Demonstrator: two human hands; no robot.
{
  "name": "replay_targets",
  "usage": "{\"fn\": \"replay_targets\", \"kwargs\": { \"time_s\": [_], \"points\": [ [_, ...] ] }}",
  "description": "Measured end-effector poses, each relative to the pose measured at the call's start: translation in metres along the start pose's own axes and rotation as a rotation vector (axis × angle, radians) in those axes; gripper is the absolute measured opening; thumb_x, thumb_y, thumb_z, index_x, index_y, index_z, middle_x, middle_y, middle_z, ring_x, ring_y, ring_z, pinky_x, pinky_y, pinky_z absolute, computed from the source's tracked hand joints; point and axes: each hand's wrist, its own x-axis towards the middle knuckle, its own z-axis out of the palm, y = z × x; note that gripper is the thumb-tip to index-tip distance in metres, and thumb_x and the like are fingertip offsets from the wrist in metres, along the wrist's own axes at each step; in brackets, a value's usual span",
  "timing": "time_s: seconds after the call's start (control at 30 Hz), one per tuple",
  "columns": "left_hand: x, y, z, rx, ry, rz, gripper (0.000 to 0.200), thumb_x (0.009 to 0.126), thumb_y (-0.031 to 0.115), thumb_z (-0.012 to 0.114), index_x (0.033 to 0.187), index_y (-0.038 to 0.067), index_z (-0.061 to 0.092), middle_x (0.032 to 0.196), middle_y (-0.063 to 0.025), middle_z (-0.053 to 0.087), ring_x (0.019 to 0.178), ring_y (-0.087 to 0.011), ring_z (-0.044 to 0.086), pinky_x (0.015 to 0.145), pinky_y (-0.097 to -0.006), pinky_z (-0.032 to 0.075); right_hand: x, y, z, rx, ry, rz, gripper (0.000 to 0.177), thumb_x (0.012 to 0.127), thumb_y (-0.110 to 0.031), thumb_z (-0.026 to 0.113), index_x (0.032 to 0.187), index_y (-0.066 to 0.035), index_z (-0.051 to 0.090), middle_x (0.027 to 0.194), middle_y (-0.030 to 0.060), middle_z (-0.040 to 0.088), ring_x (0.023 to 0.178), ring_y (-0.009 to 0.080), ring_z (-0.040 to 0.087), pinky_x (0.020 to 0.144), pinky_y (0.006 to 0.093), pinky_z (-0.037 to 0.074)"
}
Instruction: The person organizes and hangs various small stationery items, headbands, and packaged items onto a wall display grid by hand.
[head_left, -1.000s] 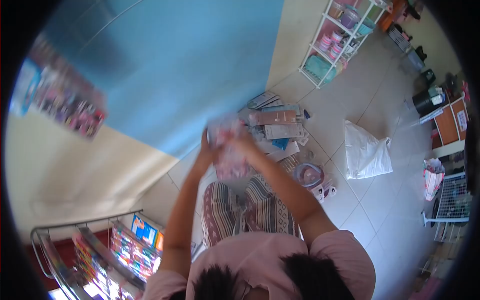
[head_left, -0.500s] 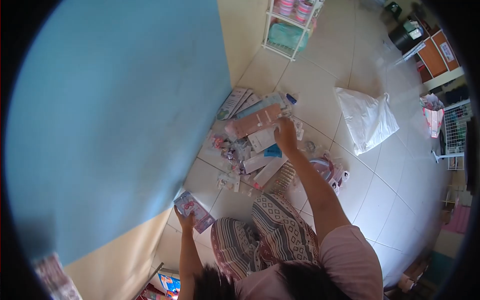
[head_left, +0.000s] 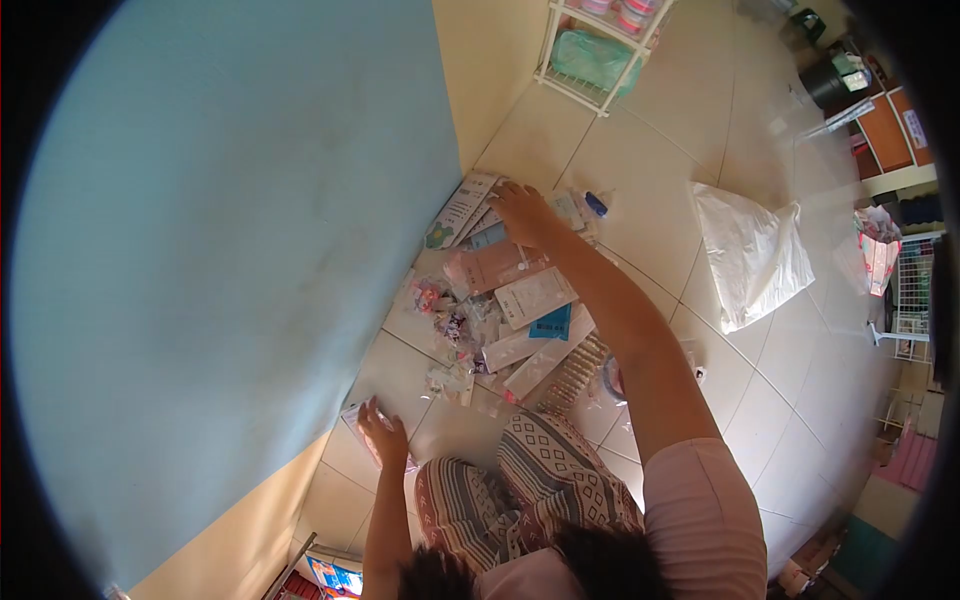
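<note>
Right hand (head_left: 525, 212): palm down, fingers spread flat on the far end of the packet pile (head_left: 505, 300), near the wall; no grasp visible.
Left hand (head_left: 385, 437): fingers splayed, pressing a flat packet (head_left: 352, 420) to the floor just beside the wall.
Surface: pale tiled floor (head_left: 700, 160); wall (head_left: 230, 250) blue, with cream parts.
Count: one white bag (head_left: 750, 255), one white wire shelf (head_left: 600, 50), one blue packet (head_left: 551, 322), one pink packet (head_left: 485, 268); loose packets too many to count.
Writing: print on the packets too small to read.

A small shop: packaged goods (head_left: 520, 300) strewn on tiled floor (head_left: 700, 170), stocked wire shelf rack (head_left: 600, 50).
</note>
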Motion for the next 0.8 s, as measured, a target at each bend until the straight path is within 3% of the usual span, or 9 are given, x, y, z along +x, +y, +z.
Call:
{"fn": "replay_targets", "kwargs": {
  "time_s": [0.07,0.17,0.27,0.37,0.47,0.57,0.67,0.7,0.8],
  "points": [
    [0.005,0.019,0.010,-0.010,-0.037,0.076,0.062,0.076,0.000,0.059,0.134,0.008,0.038,0.137,-0.0228,0.029,0.129,-0.0403,0.028,0.104,-0.0495,0.027,0.017,-0.007,0.004,-0.126,-0.001,-0.045,0.044,0.080,-0.010,0.058,0.123,-0.014,0.054,0.131,0.0081,0.048,0.127,0.0259,0.040,0.102,0.0490,0.034],
    [0.014,0.047,0.020,-0.071,-0.088,0.078,0.060,0.075,-0.002,0.060,0.131,0.007,0.041,0.136,-0.0233,0.031,0.129,-0.0389,0.030,0.106,-0.0473,0.026,0.039,-0.009,0.024,-0.125,0.051,-0.097,0.048,0.076,-0.007,0.060,0.123,-0.015,0.056,0.136,0.0092,0.045,0.128,0.0262,0.040,0.101,0.0490,0.035],
    [0.019,0.068,0.024,-0.054,-0.065,0.117,0.056,0.074,-0.004,0.059,0.127,0.009,0.046,0.134,-0.0197,0.037,0.127,-0.0377,0.033,0.105,-0.0467,0.028,0.065,-0.010,0.062,-0.093,0.020,-0.146,0.038,0.080,-0.010,0.056,0.117,-0.017,0.059,0.124,0.0076,0.054,0.120,0.0241,0.048,0.101,0.0494,0.035],
    [0.020,0.073,0.028,-0.119,-0.074,0.136,0.052,0.074,-0.006,0.057,0.124,0.008,0.048,0.131,-0.0186,0.040,0.123,-0.0366,0.038,0.103,-0.0447,0.032,0.077,-0.017,0.052,-0.249,-0.082,-0.183,0.027,0.082,-0.013,0.053,0.108,-0.016,0.062,0.106,0.0053,0.062,0.108,0.0225,0.056,0.097,0.0459,0.039],
    [0.026,0.082,0.025,-0.197,-0.092,0.161,0.049,0.075,-0.007,0.056,0.122,0.006,0.049,0.127,-0.0175,0.045,0.118,-0.0341,0.044,0.101,-0.0426,0.036,0.078,-0.014,0.051,-0.231,-0.010,-0.211,0.019,0.081,-0.013,0.053,0.097,-0.014,0.062,0.091,0.0020,0.063,0.097,0.0216,0.059,0.092,0.0408,0.041],
    [0.031,0.085,0.018,-0.306,-0.125,0.189,0.048,0.076,-0.007,0.054,0.122,0.004,0.049,0.124,-0.0164,0.048,0.116,-0.0331,0.047,0.099,-0.0424,0.037,0.063,-0.010,0.023,-0.155,0.153,-0.301,0.017,0.077,-0.011,0.056,0.093,-0.011,0.061,0.092,0.0030,0.063,0.094,0.0220,0.059,0.086,0.0382,0.044],
    [0.036,0.110,-0.002,-0.557,-0.181,-0.026,0.045,0.082,-0.005,0.052,0.125,0.004,0.047,0.125,-0.0126,0.050,0.119,-0.0268,0.046,0.100,-0.0400,0.037,0.032,-0.020,-0.026,0.096,0.315,-0.250,0.024,0.076,-0.015,0.064,0.098,-0.007,0.056,0.090,0.0065,0.064,0.094,0.0262,0.060,0.083,0.0383,0.046],
    [0.040,0.119,-0.010,-0.643,-0.189,-0.072,0.044,0.083,-0.004,0.052,0.126,0.004,0.046,0.127,-0.0121,0.049,0.121,-0.0258,0.046,0.101,-0.0395,0.036,0.017,-0.030,-0.049,0.302,0.305,-0.140,0.028,0.076,-0.016,0.066,0.099,-0.006,0.054,0.090,0.0068,0.064,0.095,0.0257,0.060,0.082,0.0379,0.046],
    [0.057,0.156,-0.037,-0.769,-0.232,0.048,0.045,0.089,0.015,0.055,0.131,0.006,0.041,0.133,-0.0105,0.046,0.126,-0.0240,0.041,0.102,-0.0390,0.034,-0.031,-0.069,-0.086,0.976,0.238,0.136,0.035,0.079,-0.018,0.070,0.105,-0.004,0.050,0.093,0.0078,0.063,0.095,0.0226,0.059,0.081,0.0352,0.047]
  ]
}}
